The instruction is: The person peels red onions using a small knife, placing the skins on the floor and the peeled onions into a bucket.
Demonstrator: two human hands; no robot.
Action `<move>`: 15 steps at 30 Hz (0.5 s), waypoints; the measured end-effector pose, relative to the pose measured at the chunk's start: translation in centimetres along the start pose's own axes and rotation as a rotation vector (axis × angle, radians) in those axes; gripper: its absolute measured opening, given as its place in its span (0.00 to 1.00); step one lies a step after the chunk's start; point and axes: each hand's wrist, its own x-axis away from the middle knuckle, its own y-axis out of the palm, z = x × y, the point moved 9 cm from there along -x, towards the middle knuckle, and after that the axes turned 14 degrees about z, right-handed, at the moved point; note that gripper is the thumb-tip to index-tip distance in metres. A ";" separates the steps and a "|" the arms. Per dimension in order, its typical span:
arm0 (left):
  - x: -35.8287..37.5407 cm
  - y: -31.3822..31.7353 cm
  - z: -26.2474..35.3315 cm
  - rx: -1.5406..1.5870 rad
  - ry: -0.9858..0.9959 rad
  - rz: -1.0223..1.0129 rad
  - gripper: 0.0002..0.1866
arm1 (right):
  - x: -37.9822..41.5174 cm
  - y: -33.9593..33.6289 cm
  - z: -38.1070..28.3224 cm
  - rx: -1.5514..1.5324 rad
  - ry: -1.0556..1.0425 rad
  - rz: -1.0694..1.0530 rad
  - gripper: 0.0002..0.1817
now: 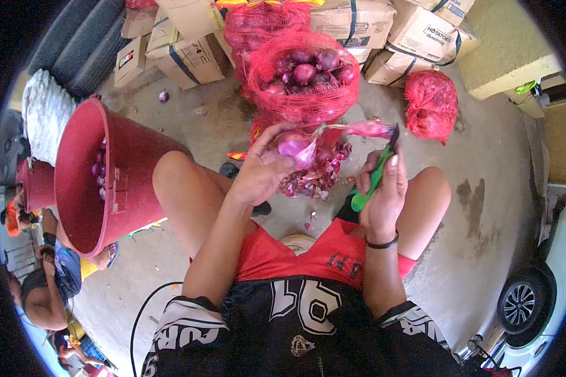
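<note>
My left hand is closed around a red onion, partly peeled and showing pale purple. In my right hand is a knife with a green handle. A strip of pink onion skin stretches from the onion's top to the knife's blade, where it seems pinched near my thumb. Below and between my hands lies a pile of onion peels on the floor. Just beyond them stands an open red mesh sack of red onions.
At my left stands a big red tub with onions inside. Cardboard boxes and another mesh sack line the far side. A loose onion lies on the floor. Another person sits at far left; a car wheel is at right.
</note>
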 end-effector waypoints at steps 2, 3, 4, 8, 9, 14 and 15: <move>-0.1 -0.4 0.3 -0.008 0.024 0.026 0.37 | -1.4 -2.2 1.5 -0.071 0.052 0.113 0.27; -0.2 -0.6 0.3 -0.011 0.024 0.050 0.37 | -1.6 -2.0 1.7 0.061 0.027 0.074 0.26; -0.3 -0.9 0.4 -0.014 0.024 0.074 0.37 | -1.3 -1.6 2.4 0.215 0.035 0.007 0.26; -0.6 -0.5 0.7 -0.148 0.160 0.077 0.35 | -0.1 0.5 4.0 0.682 -0.131 -0.143 0.24; -0.6 -0.4 0.6 -0.146 0.161 0.083 0.34 | 0.3 1.0 4.1 0.676 -0.100 -0.141 0.23; 0.0 0.7 0.6 -0.330 0.229 0.023 0.32 | 0.8 3.4 3.7 0.516 -0.069 -0.179 0.16; 0.1 1.1 0.7 -0.362 0.256 -0.001 0.32 | 0.7 3.3 4.1 0.506 -0.037 -0.178 0.14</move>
